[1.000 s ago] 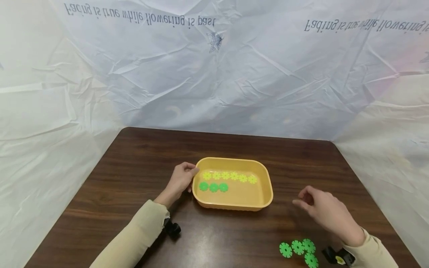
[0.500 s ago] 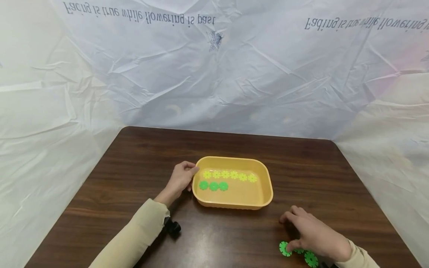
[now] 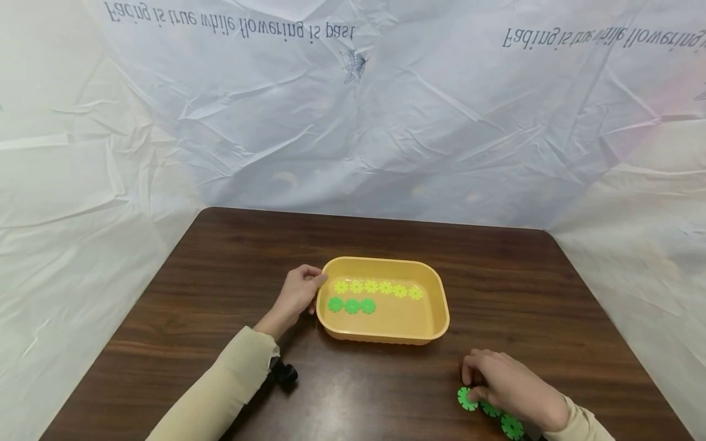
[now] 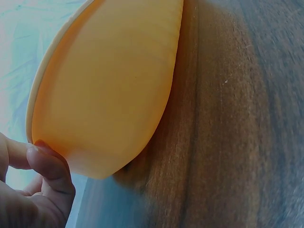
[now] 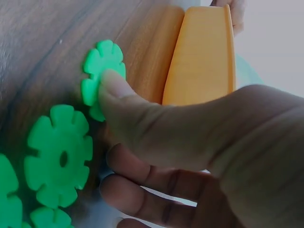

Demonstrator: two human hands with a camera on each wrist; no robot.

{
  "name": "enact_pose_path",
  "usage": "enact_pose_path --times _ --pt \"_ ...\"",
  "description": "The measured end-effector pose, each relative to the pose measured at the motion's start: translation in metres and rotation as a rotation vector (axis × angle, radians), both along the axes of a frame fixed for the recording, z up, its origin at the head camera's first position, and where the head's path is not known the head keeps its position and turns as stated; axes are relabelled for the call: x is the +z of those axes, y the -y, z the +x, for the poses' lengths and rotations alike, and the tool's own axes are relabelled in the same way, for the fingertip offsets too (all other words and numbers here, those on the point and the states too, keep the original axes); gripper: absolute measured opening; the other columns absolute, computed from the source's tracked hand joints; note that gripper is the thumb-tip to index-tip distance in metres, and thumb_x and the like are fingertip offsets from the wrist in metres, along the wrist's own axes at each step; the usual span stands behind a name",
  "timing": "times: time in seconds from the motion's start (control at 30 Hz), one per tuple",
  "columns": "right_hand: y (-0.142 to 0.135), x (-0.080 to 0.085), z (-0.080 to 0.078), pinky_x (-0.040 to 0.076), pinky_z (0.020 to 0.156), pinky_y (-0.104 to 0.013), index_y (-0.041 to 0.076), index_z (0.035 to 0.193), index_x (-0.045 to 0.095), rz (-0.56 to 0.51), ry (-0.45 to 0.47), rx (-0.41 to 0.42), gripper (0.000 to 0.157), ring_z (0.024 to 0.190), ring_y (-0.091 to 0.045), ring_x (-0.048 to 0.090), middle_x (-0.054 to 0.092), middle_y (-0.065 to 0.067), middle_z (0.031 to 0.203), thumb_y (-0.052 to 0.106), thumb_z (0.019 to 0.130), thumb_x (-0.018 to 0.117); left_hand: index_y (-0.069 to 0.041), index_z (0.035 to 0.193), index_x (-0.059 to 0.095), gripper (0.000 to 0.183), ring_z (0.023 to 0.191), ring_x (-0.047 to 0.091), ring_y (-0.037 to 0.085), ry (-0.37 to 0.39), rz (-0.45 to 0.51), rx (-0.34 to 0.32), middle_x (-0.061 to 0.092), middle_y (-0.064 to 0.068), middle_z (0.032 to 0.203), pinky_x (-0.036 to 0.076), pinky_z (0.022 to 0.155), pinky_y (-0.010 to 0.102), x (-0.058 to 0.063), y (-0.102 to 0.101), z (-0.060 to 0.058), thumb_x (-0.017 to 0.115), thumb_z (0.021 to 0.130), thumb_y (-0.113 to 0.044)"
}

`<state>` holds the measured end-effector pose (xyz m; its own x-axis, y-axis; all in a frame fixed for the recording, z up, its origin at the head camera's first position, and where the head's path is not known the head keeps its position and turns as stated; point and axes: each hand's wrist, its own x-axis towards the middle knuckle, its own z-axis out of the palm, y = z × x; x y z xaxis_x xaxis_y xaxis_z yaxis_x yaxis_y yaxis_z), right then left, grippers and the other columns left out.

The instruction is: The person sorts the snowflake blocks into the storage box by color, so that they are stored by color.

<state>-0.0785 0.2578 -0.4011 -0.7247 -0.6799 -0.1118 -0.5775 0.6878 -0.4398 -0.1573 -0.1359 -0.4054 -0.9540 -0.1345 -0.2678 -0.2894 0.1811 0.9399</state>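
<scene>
A yellow plastic tray (image 3: 380, 335) stands on the table. My left hand (image 3: 298, 293) grips its left rim between thumb and fingers; the thumb and fingers show against the rim (image 4: 34, 90) in the left wrist view. Inside lie a row of yellow interlocking discs (image 3: 385, 287) and a shorter row of green ones (image 3: 352, 306). At the front right my right hand (image 3: 515, 387) pinches a notched green interlocking disc (image 3: 465, 401), its thumb (image 5: 116, 85) on the face. The index fingertip is mostly hidden. Several green discs (image 5: 59, 154) lie beside and partly under this hand.
The dark wooden table (image 3: 248, 245) extends around the tray. White printed sheeting (image 3: 353, 135) hangs behind and on both sides. A small black wrist camera (image 3: 284, 375) sits at my left cuff, above the table.
My right hand has come down towards me onto the green discs and moved one slightly away from the others, towards the tray. The left hand and tray have stayed in place.
</scene>
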Motion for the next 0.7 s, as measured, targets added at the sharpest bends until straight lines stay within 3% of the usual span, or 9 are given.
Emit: enact_pose_path --times 0.4,0.5,0.7 --pt "0.0013 0.0002 -0.0008 0.039 0.051 -0.018 0.027 0.078 0.056 0.012 0.059 -0.007 0.022 0.060 0.005 0.041 0.044 0.020 0.073 0.031 0.079 0.078 -0.001 0.117 0.057 0.027 0.038 0.041 0.013 0.008 -0.006 0.003 0.063 0.017 0.091 0.039 0.036 0.024 0.0016 0.0001 0.0001 0.059 0.098 -0.020" --pt "0.0019 0.0023 0.0010 0.038 0.051 -0.019 0.026 0.079 0.056 0.029 0.050 -0.012 0.026 0.060 0.005 0.041 0.045 0.019 0.073 0.042 0.079 0.076 -0.001 0.117 0.057 0.027 0.038 0.041 0.013 0.011 -0.007 0.003 0.063 0.016 0.090 0.039 0.036 0.024 0.0018 0.0000 -0.0001 0.059 0.098 -0.019" --pt "0.0023 0.0047 0.0037 0.032 0.056 -0.024 0.026 0.081 0.054 0.127 0.011 -0.030 0.042 0.063 0.002 0.037 0.042 0.016 0.074 0.061 0.069 0.074 -0.002 0.117 0.057 0.026 0.039 0.041 0.013 0.016 -0.010 0.004 0.063 0.016 0.090 0.039 0.036 0.024 0.0004 0.0002 0.0000 0.059 0.098 -0.020"
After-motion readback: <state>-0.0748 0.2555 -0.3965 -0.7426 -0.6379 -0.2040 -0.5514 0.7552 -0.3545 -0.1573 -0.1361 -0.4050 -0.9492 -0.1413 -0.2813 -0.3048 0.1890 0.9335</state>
